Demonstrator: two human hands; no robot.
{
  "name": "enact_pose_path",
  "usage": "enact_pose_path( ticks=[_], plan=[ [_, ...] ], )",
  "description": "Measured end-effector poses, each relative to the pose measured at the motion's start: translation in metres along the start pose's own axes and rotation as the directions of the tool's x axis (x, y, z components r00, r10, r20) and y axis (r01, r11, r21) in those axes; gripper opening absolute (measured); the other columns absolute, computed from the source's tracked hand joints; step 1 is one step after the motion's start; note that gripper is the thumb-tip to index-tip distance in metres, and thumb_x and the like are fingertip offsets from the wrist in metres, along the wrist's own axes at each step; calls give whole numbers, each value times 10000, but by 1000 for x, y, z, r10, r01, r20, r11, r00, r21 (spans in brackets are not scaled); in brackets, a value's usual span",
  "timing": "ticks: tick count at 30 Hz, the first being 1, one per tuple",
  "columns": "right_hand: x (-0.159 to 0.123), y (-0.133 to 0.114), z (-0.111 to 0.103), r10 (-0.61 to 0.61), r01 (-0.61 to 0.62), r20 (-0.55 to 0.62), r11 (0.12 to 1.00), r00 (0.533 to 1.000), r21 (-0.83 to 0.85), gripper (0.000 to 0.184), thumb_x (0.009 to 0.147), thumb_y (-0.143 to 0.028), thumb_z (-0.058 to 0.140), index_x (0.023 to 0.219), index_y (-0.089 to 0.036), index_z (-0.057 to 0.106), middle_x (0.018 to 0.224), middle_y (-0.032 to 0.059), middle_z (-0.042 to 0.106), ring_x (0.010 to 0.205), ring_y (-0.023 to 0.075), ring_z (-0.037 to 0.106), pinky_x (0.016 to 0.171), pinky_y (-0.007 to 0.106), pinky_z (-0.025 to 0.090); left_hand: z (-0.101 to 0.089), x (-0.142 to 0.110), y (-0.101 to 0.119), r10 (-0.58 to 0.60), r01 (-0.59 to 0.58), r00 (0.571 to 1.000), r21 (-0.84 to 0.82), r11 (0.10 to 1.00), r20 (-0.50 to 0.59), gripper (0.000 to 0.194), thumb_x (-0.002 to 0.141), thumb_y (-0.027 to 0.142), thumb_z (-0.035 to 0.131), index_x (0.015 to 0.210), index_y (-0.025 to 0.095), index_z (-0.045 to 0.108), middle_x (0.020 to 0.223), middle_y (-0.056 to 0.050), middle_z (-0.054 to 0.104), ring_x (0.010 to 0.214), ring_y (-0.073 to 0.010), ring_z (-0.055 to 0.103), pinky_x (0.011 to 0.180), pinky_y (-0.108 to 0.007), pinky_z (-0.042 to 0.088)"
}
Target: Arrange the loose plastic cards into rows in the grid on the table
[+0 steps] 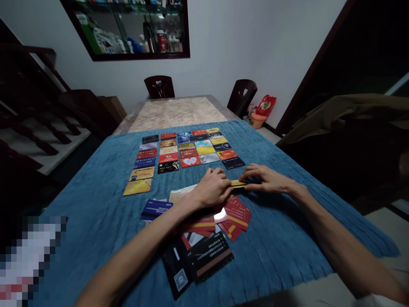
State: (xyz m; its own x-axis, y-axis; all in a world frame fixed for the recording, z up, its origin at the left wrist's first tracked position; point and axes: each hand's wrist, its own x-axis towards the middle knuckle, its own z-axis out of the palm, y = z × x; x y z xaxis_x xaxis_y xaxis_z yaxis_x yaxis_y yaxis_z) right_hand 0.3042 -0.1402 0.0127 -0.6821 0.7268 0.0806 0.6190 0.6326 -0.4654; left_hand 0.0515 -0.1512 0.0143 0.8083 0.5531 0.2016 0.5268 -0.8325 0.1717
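Note:
Between my two hands is a yellow card [238, 184], held near the table's middle. My left hand [213, 186] has its fingers curled at the card's left end, and my right hand [263, 179] pinches its right end. Under and around my left hand lies a loose pile of cards: red cards [238, 213], a blue card [156, 209], and a black card [212, 256] with printed text. Another black card [179, 273] carries a QR code. Farther off, several cards lie in columns, among them a white-heart card [191, 160] and a dark card [233, 162].
A blue cloth [96, 183] covers the near part of the table, with a patterned tabletop [182, 113] beyond. Dark chairs [159, 87] stand at the far end. A red bag [266, 105] sits by the wall. Stair railings rise at the left.

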Motion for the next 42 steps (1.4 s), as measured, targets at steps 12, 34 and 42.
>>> enact_pose_path(
  ticks=[12,34,42],
  plan=[
    [8,-2,14,-95,88,-201,995,975,-40,283,981,-321,490,964,-179,734,856,89,685,884,218,605,791,359,505,2,1,-26,-55,38,991,-132,990,-125,258,895,75,473,982,141,706,995,-111,707,1049,-240,596,918,-390,458],
    [19,-1,39,-135,12,-376,950,917,-313,342,900,-177,550,1236,-172,614,1039,124,706,944,258,613,812,394,452,12,-1,-34,-180,141,959,-181,973,-220,329,861,87,487,1095,161,705,960,-104,664,947,-236,591,878,-406,512],
    [24,-8,45,-175,-40,-450,902,876,-429,315,887,-190,551,1197,-135,562,1082,154,666,1004,287,575,867,406,424,7,-3,-40,-249,202,932,-192,960,-264,302,830,86,498,1041,159,701,957,-95,636,947,-234,596,881,-390,517]
  ],
)
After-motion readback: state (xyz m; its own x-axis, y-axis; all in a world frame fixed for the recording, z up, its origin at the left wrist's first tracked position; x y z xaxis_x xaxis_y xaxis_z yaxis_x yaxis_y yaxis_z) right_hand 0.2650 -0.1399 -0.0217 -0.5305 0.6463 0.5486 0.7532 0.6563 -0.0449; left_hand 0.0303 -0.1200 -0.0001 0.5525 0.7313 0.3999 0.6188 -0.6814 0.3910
